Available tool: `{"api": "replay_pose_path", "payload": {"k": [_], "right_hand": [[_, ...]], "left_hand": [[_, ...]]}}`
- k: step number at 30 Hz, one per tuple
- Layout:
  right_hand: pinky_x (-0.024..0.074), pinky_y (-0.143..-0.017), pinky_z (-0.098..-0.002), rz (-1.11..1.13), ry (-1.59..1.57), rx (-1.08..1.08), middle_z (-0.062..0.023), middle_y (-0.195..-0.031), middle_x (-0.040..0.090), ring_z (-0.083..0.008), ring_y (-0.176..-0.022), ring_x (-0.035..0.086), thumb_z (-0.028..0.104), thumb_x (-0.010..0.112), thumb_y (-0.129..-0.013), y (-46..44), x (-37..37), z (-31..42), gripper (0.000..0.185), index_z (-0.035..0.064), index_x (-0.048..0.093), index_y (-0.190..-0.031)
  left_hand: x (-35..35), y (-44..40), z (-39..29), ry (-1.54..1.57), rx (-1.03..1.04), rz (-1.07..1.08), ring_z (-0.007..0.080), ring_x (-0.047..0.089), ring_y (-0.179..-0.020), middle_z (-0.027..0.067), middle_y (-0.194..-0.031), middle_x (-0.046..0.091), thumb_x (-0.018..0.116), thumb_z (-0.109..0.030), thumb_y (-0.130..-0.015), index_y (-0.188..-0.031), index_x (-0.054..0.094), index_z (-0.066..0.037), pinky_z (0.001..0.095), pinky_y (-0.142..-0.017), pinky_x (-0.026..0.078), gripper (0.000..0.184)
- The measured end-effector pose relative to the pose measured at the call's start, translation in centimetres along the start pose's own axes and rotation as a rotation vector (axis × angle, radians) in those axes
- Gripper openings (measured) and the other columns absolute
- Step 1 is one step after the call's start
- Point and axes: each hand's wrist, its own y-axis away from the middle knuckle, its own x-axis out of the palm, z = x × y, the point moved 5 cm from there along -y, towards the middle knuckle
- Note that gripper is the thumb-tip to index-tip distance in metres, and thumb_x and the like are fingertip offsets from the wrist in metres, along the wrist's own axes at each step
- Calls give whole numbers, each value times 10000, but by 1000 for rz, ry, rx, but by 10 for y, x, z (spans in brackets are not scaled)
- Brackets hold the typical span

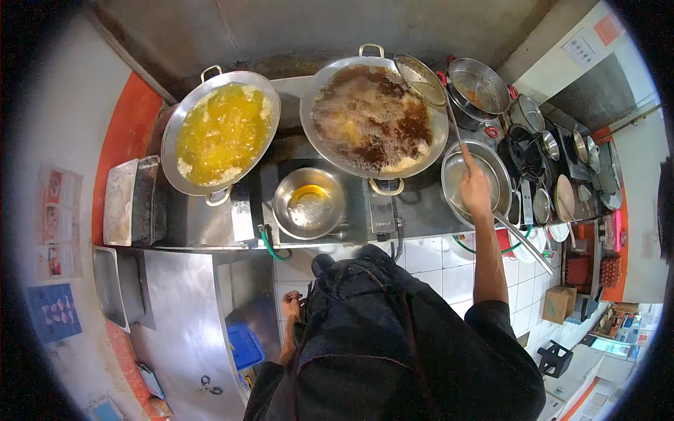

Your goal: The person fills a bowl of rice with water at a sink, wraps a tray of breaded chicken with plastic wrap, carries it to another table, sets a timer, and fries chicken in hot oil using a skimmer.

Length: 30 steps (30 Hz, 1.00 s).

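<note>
My right hand (476, 184) is closed around the long handle of a round mesh strainer (421, 79), whose head lies over the right rim of a wide wok (446, 133) of dark, foaming oil. Below that hand sits a steel pot (503, 168) with another long-handled strainer in it. My left hand (292, 306) hangs low beside my body, its fingers curled; whether it holds anything is too small to tell. To the left, a second wok (170, 165) holds bubbling yellow oil. Between the woks and nearer me stands a steel bowl (282, 216) with a little yellow liquid.
Metal trays (121, 203) stand at the counter's left end. At the right are a pot with a sieve (480, 85), a black burner (523, 151) and hanging pans. A green hose (270, 244) hangs at the front edge. A cardboard box (559, 304) is on the floor.
</note>
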Motion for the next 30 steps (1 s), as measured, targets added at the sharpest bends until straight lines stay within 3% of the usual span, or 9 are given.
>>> {"api": "replay_pose_path", "payload": {"k": [3, 6, 9, 11, 15, 18, 21, 23, 30], "right_hand": [[431, -601, -474, -130, -124, -114, -263, -675, 474, -406, -586, 530, -57, 469, -740, 8, -3, 3, 784, 252, 430, -1460], [441, -589, -453, -104, -42, -108, -268, -681, 466, -408, -585, 520, -72, 457, -753, 17, -1, 4, 770, 261, 450, -1448], [465, -648, -452, -122, -71, -125, -297, -755, 528, -431, -660, 573, -80, 451, -780, 19, 8, 5, 747, 267, 460, -1442], [479, -724, -447, -55, -53, -21, -320, -880, 589, -455, -785, 617, -79, 434, -810, 22, 14, 0, 717, 266, 465, -1438], [469, -725, -410, -96, -53, -37, -324, -976, 592, -460, -820, 597, -37, 459, -906, 35, 21, 9, 604, 240, 446, -1442], [475, -728, -357, -246, -33, -210, -220, -841, 650, -349, -727, 604, -17, 447, -936, 45, 33, 0, 543, 167, 448, -1447], [450, -572, -276, -186, -299, -174, -24, -694, 525, -153, -558, 486, 18, 440, -968, 52, 39, -2, 524, 135, 407, -1478], [303, -428, -186, 124, -1090, 235, 65, -678, 364, -19, -514, 329, 49, 445, -984, 82, 33, 29, 551, 164, 344, -1512], [219, -385, -157, 221, -1390, 547, 63, -685, 354, -8, -490, 288, 70, 447, -997, 123, 38, 67, 590, 151, 230, -1539]], "left_hand": [[-5, -5, 10, -30, -56, -9, 276, 682, -753, 181, -968, 651, 606, -158, -927, -1077, 541, 1, 376, -605, 571, 228], [-9, -13, 20, 40, 218, 167, 268, 685, -774, 170, -950, 649, 591, -120, -926, -1044, 556, 19, 355, -600, 574, 186], [-16, -12, 23, -50, -36, -35, 256, 686, -797, 158, -927, 651, 597, -96, -917, -1012, 561, 28, 336, -598, 574, 161], [-14, -14, 27, 118, 333, 76, 245, 687, -801, 151, -916, 660, 617, -97, -899, -1013, 562, 23, 321, -589, 565, 175], [-28, -14, 44, 2, 74, -70, 228, 684, -785, 130, -925, 674, 630, -91, -874, -1017, 567, -5, 318, -570, 541, 178], [-37, -19, 49, -101, 243, 19, 221, 672, -756, 145, -915, 672, 624, -89, -878, -1013, 563, -9, 317, -564, 532, 168], [-44, 6, 37, -5, 81, -14, 222, 653, -729, 142, -942, 652, 610, -128, -909, -1033, 543, -26, 321, -572, 523, 174], [-51, 16, 37, 113, -36, -52, 229, 652, -731, 116, -961, 629, 590, -156, -934, -1044, 526, -44, 331, -581, 524, 170], [-93, 34, 60, 96, -229, -91, 225, 665, -739, 107, -941, 635, 569, -155, -946, -1067, 527, -56, 349, -611, 535, 162]]}}
